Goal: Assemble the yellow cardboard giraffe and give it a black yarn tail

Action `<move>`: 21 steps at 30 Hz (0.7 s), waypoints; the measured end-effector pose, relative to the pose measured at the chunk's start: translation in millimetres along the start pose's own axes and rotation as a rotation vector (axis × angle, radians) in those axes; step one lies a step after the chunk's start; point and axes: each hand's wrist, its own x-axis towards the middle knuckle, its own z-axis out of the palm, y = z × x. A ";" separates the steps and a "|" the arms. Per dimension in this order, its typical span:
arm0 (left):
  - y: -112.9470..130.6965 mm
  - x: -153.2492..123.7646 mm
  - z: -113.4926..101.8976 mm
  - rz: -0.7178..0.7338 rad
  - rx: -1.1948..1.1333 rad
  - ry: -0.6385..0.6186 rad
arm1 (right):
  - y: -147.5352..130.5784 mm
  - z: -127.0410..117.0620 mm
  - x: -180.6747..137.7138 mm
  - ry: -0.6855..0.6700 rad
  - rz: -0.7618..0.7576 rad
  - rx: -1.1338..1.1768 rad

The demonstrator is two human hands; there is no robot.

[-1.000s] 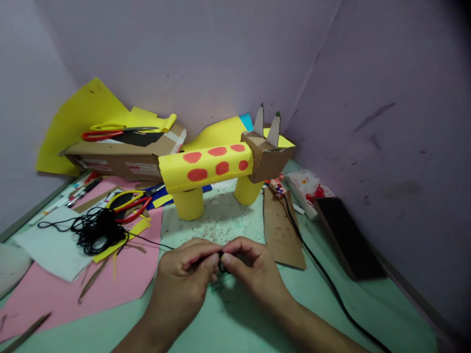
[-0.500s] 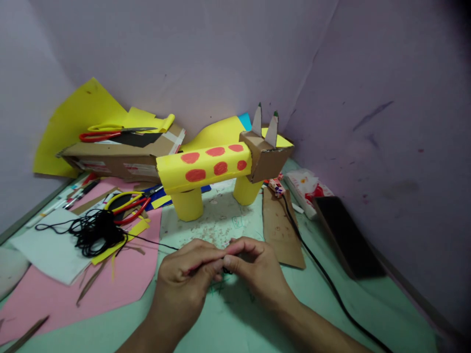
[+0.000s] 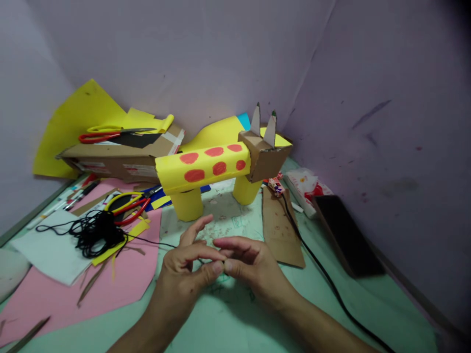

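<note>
My left hand (image 3: 187, 272) and my right hand (image 3: 250, 267) meet over the green table, thumbs and fingertips pinched together on a thin black thread. The thread runs left from my fingers to a tangled black bundle (image 3: 96, 234) on the pink paper (image 3: 55, 294). The left hand's index finger sticks up, while its thumb and middle finger stay pinched. Behind the hands stands a yellow paper animal (image 3: 206, 169) with red spots, tube legs and a brown cardboard head with two ears (image 3: 267, 154).
Red and yellow scissors (image 3: 127, 203) lie beside the thread bundle; another pair (image 3: 110, 132) rests on a cardboard box (image 3: 121, 157). Right of my hands are a cardboard piece (image 3: 281, 230), a black cable (image 3: 324, 279), a dark phone (image 3: 348, 235). Walls close in behind and right.
Both hands stay together at the same spot. The left index finger has lifted away from the pinch and the fingers of both hands have shifted on the thread.
</note>
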 end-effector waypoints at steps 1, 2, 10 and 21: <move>0.0 0.1 0.0 0.001 0.014 0.003 | 0.2 -0.6 0.2 0.015 0.012 -0.036; 0.2 0.2 -0.1 0.002 0.025 0.005 | 0.5 -1.2 0.4 0.031 0.026 -0.069; 0.7 2.7 3.7 -0.044 0.037 0.031 | 2.1 -4.5 0.0 0.016 0.055 -0.109; 30.8 6.4 -9.0 -0.167 0.238 0.206 | -0.8 -4.0 0.6 0.026 0.102 0.030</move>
